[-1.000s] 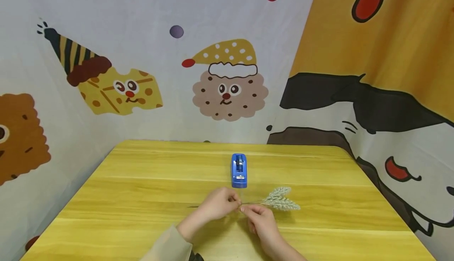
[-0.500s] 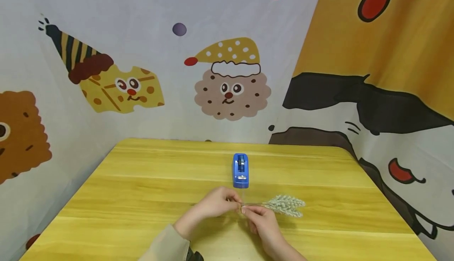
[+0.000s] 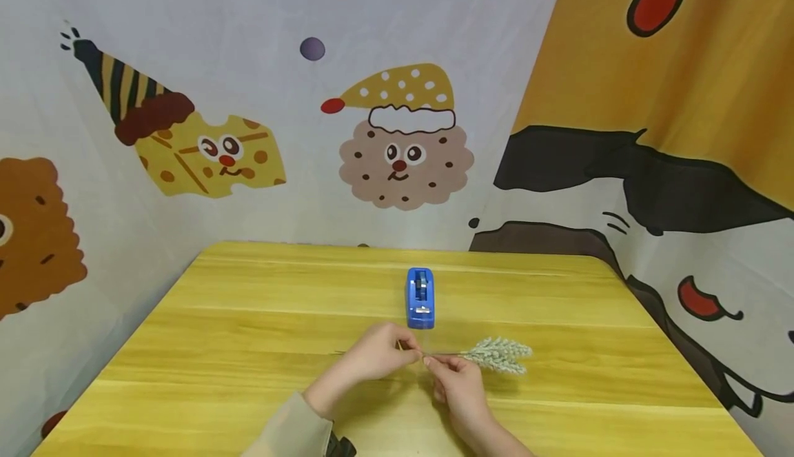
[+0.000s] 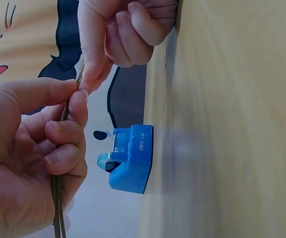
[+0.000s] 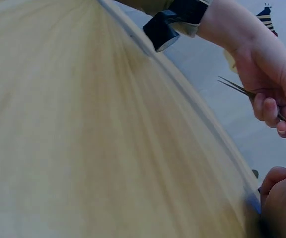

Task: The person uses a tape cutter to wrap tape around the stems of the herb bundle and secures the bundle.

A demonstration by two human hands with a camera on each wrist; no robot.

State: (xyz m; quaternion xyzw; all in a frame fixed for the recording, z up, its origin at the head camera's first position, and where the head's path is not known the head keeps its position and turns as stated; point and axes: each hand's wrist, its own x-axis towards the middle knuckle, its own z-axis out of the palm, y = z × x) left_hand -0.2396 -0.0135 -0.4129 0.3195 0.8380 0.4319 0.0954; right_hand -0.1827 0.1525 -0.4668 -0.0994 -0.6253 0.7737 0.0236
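Note:
My left hand (image 3: 386,352) curls its fingers round the thin brown stems of a few pale green wheat stalks (image 3: 498,355). In the left wrist view the stems (image 4: 58,198) run through its palm, up to the thumb and fingertip. Close beside it, my right hand (image 3: 462,382) pinches the stems between thumb and fingertips, and the two hands' tips nearly meet. The ears point right, beyond the right hand. A blue tape dispenser (image 3: 420,298) stands just past the hands. A faint clear strip of tape (image 3: 425,339) seems to stretch from it towards the fingertips; its end is hidden.
The yellow wood-grain table (image 3: 267,298) lies under the hands. Behind it hangs a cloth (image 3: 248,43) printed with cartoon figures. A black wrist mount (image 5: 175,22) sits at the left sleeve.
The wheat ears have turned and shifted slightly down and right, then a little back up. Both hands keep hold of the stems near the same spot. The dispenser stays where it was.

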